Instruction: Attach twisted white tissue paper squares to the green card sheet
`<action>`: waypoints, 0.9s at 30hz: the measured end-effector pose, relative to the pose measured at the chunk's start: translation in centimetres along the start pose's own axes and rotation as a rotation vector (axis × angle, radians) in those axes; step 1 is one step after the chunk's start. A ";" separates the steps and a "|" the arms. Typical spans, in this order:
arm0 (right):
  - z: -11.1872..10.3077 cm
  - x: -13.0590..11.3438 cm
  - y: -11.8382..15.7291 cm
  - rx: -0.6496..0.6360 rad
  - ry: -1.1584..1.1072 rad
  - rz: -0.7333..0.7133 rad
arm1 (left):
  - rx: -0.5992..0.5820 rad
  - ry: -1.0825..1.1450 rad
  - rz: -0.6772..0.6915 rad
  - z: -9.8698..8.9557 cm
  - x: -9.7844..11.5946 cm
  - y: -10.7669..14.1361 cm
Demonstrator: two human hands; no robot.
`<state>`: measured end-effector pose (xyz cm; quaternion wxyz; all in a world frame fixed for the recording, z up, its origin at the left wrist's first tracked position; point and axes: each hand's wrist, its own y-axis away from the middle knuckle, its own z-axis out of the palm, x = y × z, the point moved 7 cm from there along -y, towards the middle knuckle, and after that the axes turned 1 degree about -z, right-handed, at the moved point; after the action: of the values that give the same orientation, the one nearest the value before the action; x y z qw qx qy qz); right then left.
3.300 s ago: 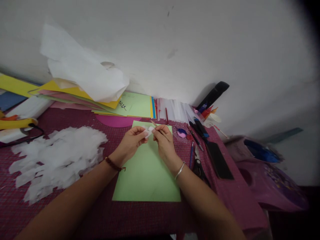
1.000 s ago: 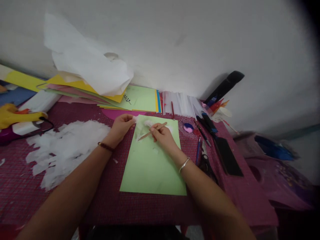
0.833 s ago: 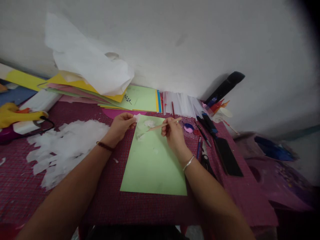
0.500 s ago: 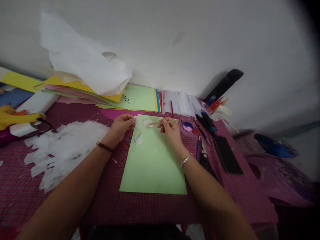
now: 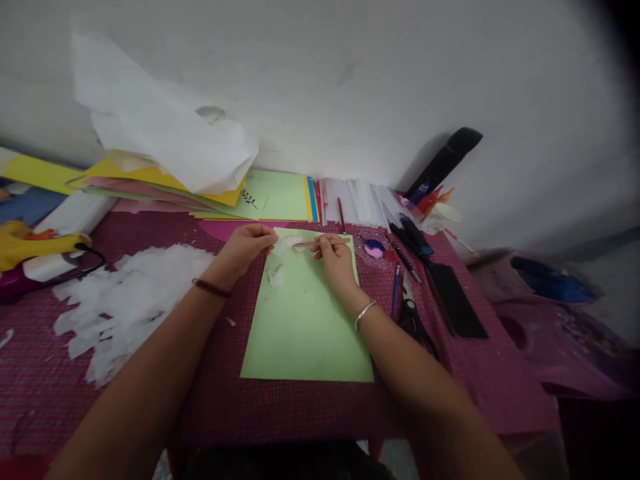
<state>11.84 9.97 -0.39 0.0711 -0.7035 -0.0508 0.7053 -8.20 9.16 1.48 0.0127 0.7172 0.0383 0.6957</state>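
Observation:
A light green sheet of paper [image 5: 310,327] lies upright before me on the table. My left hand [image 5: 246,250] is at its top left corner, thumb and finger pinched on a small white paper piece, mostly hidden by the fingertips. In my right hand [image 5: 336,260] is a thin wooden stick [image 5: 306,245], held like a pen. Its tip touches a white clump [image 5: 296,243] near the sheet's top edge; I cannot tell whether that is paper or paste. Lower left of it, a crumpled white scrap [image 5: 275,276] rests on the sheet.
A heap of white paper pieces [image 5: 135,300] lies to the left, near a yellow glue gun [image 5: 45,243]. Coloured sheets with crumpled white paper [image 5: 170,140] stand at the back. Scissors [image 5: 413,317], a blue pencil [image 5: 396,291] and a black flat tool [image 5: 455,300] lie right.
The white piece at my left fingertips shows less than before. My right hand and the stick have shifted slightly left. The whole view has moved a little.

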 end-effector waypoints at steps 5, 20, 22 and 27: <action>-0.3 0.2 -0.2 0.023 -0.021 0.005 | -0.245 -0.425 0.031 2.4 1.5 -1.7; -0.4 -1.2 0.3 -0.006 -0.085 -0.067 | -0.169 -0.677 0.085 2.6 -1.6 -3.9; 0.0 -1.3 0.5 -0.042 -0.013 -0.091 | -0.156 -0.687 0.091 2.6 -1.6 -3.9; 0.4 -0.9 0.5 -0.084 0.170 -0.151 | -0.156 -0.671 0.105 2.9 -1.2 -3.7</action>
<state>11.47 9.37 0.42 0.0988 -0.7572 -0.1270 0.6331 -5.48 12.88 -0.07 0.0435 0.9039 -0.0585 0.4215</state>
